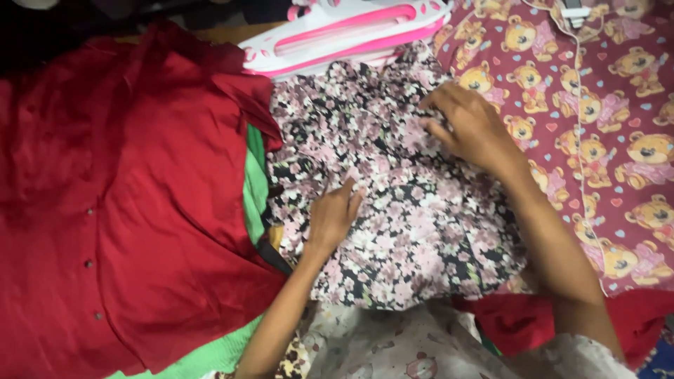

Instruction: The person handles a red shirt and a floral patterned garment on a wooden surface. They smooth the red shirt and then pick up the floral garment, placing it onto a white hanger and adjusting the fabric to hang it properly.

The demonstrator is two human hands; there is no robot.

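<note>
Floral garment (414, 210) long axis running toward pink hangers (351, 31), left hand (333, 217) flat on it, fingers open, right hand (467, 123) fingers pinching its top edge, red shirt (119, 196) beside

A bed covered by a maroon teddy-bear sheet (618, 91) carries a floral garment (407, 231), a red shirt (119, 210), pink hangers (351, 31) and a thin white cable (583, 161).

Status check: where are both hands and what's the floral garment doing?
Left hand flat on floral garment. Right hand pinching its upper edge. Red shirt alongside, pink hangers above it.
</note>
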